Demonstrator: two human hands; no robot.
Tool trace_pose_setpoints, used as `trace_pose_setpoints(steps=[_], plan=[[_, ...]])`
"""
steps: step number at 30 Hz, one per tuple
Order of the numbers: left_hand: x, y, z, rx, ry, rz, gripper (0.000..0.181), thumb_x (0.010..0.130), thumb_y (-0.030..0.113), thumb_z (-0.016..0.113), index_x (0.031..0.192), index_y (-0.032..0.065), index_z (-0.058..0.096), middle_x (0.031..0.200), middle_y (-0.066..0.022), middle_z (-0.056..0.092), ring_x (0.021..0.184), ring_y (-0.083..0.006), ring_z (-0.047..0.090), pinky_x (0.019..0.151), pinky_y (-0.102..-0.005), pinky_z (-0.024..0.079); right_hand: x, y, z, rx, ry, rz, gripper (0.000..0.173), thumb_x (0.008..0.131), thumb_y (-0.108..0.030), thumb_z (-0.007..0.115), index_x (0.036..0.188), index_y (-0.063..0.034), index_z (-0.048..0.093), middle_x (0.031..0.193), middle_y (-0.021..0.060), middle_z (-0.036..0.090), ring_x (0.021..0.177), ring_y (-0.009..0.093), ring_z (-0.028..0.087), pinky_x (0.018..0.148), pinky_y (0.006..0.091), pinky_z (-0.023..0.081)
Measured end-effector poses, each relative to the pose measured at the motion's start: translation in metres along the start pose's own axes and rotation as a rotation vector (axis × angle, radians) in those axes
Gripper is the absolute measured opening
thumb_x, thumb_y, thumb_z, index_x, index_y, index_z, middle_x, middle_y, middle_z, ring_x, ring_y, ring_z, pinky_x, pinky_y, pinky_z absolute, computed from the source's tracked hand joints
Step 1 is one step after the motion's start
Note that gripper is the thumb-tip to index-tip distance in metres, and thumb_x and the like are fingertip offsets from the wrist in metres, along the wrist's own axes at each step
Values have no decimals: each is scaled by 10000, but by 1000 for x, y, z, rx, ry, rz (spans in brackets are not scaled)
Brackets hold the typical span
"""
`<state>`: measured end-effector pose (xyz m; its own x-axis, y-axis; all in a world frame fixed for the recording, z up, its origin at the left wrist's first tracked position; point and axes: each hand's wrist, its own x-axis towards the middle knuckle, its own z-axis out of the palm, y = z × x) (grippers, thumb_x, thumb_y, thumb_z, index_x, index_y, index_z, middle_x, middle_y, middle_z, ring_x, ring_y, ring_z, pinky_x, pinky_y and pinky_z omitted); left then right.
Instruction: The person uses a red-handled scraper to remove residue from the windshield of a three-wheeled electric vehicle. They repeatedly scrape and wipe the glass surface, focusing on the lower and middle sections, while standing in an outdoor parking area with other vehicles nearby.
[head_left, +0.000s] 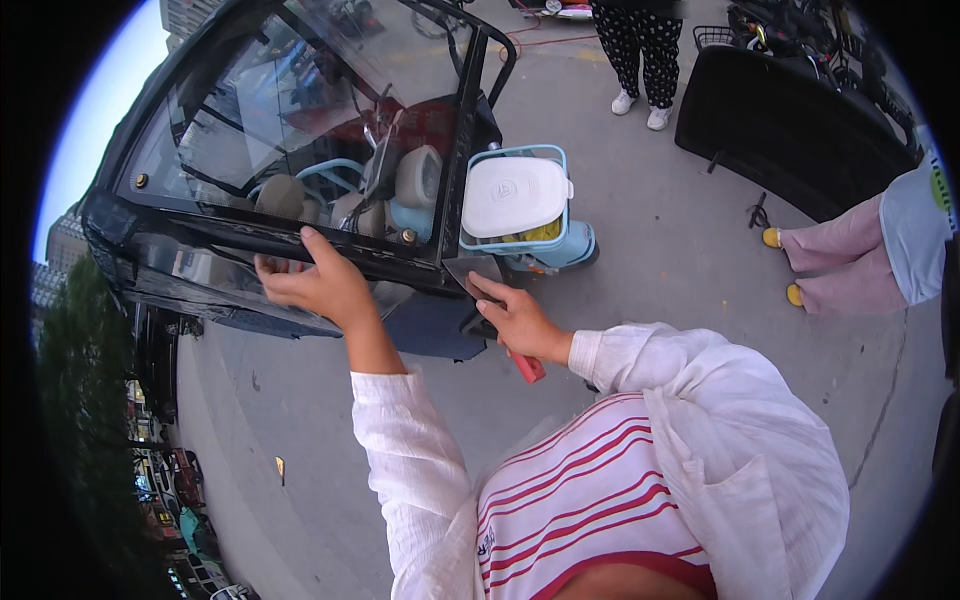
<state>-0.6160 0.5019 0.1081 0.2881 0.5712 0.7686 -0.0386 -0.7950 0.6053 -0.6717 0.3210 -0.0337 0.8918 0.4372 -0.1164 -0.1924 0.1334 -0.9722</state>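
My left hand (319, 281) is raised with fingers spread at the lower edge of a black-framed clear windshield canopy (300, 127) on an electric scooter; whether it touches the frame I cannot tell. My right hand (521, 322) is closed on a scraper with a broad flat blade (474, 271) and a red handle end (528, 367). The blade lies against or close to the canopy's lower corner. Just beyond it sits a light blue basket (555, 154) with a white lid (516, 195) and something yellow under the lid. A dark blue flap (431, 326) hangs below the frame.
A person in dotted trousers (641, 52) stands ahead, another in pink trousers (844, 259) at the right. A large black panel (795, 127) stands near parked scooters (787, 30). Paved ground (637, 225) surrounds the scooter. Trees and more vehicles line the left edge.
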Motion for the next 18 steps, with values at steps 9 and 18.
trace_pose_setpoints(steps=[9,18], plan=[[61,-29,31,-193,77,-257,730,841,288,717,1305,-158,372,1223,-309,539,1082,-381,596,914,-410,473,16,-5,-11,-82,-14,-41,481,981,-205,500,1454,-159,422,842,89,633,521,120,542,501,285,504],[52,-24,29,-367,35,-320,520,893,298,673,1126,-154,562,1088,-244,644,919,-290,643,835,-368,499,40,33,-2,-280,191,-433,464,956,-180,517,1407,-86,464,1115,244,642,1044,426,605,941,426,447]])
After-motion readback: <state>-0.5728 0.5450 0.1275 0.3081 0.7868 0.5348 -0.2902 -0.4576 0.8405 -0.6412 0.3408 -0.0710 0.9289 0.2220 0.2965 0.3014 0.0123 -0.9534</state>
